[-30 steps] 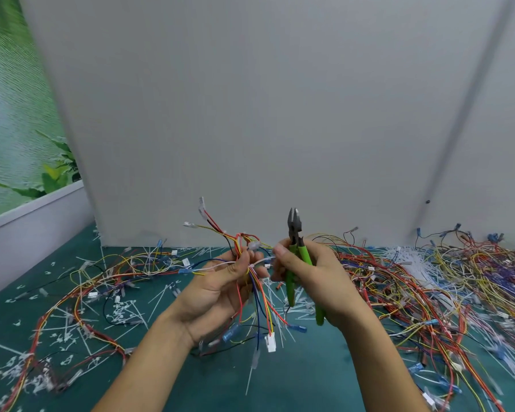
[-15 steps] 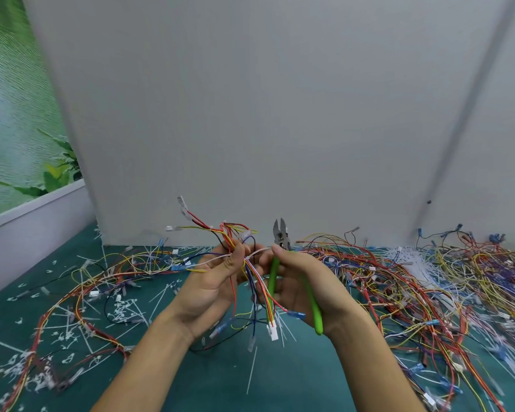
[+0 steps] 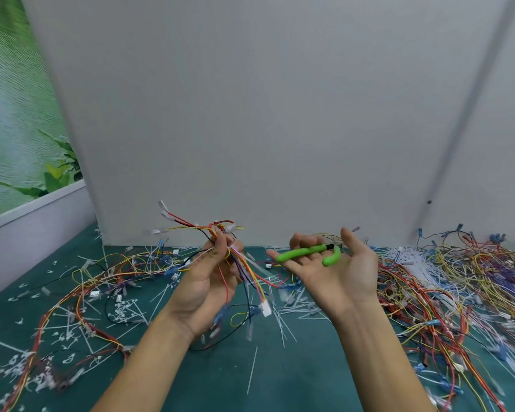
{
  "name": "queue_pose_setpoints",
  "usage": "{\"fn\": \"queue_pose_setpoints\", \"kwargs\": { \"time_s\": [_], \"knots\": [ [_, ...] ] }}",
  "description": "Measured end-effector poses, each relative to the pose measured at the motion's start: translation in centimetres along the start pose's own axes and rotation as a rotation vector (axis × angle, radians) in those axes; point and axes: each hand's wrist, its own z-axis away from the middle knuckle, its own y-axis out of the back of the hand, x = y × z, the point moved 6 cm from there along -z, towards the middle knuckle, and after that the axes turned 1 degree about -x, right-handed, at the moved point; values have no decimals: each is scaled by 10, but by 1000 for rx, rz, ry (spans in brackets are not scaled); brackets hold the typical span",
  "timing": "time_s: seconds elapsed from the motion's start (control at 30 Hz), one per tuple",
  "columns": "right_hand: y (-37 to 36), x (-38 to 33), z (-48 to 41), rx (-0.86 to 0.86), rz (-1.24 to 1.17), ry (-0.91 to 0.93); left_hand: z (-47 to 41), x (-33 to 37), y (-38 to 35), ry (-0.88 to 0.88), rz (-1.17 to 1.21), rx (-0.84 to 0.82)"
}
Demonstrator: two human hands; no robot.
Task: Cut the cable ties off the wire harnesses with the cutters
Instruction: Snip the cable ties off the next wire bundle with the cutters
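Left hand (image 3: 202, 283) clamped round the multicoloured wire harness bundle (image 3: 249, 270). Green-handled cutters (image 3: 304, 252) lie loose across my flat, palm-up right hand (image 3: 339, 272), long axis sideways, handles pointing at the harness just beside. Regrip needed first, I judge.

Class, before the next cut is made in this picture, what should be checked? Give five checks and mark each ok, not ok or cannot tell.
1. Harness secured: the left hand grips the wire harness off the table. Ok.
2. Cutters in a working grip: the cutters lie loose across the palm-up right hand. Not ok.
3. Blades at a tie: the cutters are apart from the harness. Not ok.
4. A cable tie left on the held harness: too blurred. Cannot tell.
5. Blades open: the head is mostly hidden by the fingers. Cannot tell.
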Motion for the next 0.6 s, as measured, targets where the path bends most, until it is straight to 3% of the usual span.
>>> {"fn": "queue_pose_setpoints", "kwargs": {
  "time_s": [0.2, 0.33, 0.5, 0.6],
  "knots": [
    [-7, -12, 5, -60, 19, 125, 5, 13, 4, -50, -6, -111],
    [-12, -3, 6, -113, 170, 9, 7, 17, 5, -55, -31, -132],
    [-13, 22, 13, -132, 674, -224, 4, 17, 3, -119, -85, -81],
    [-7, 27, 17, -50, 1275, -161, 2, 19, 5, -157, -117, -54]
  ]
}}
